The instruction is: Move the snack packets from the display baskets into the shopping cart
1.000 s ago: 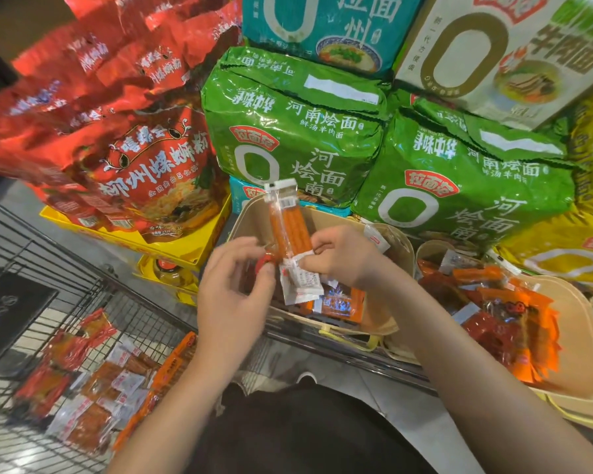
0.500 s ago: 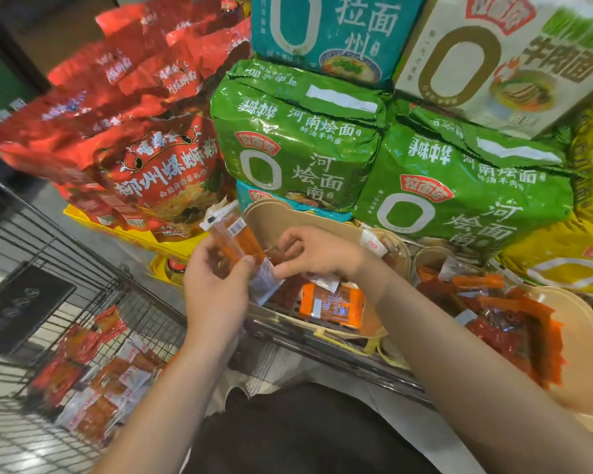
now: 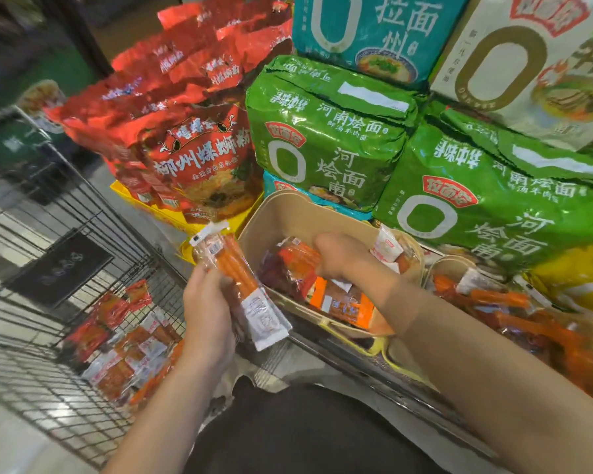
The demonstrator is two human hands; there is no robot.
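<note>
My left hand [image 3: 208, 313] grips a long clear snack packet [image 3: 240, 278] of orange sticks with a white label, held just left of the tan display basket [image 3: 288, 213]. My right hand [image 3: 343, 258] reaches down into that basket, fingers curled among the red and orange packets [image 3: 339, 302]; whether it holds one is hidden. A second basket [image 3: 452, 265] at the right holds more orange packets [image 3: 500, 299]. The wire shopping cart [image 3: 83, 241] stands at the lower left with several snack packets [image 3: 134, 350] lying in it.
Big noodle bags are stacked behind the baskets: red ones [image 3: 199, 155] on a yellow tray, green ones [image 3: 322, 138], a teal one [image 3: 370, 32] and a white one [image 3: 528, 63]. A metal shelf edge [image 3: 356, 364] runs under the baskets.
The long packet passed from my right hand to my left hand, which carried it left toward the cart. My right hand went back down into the basket.
</note>
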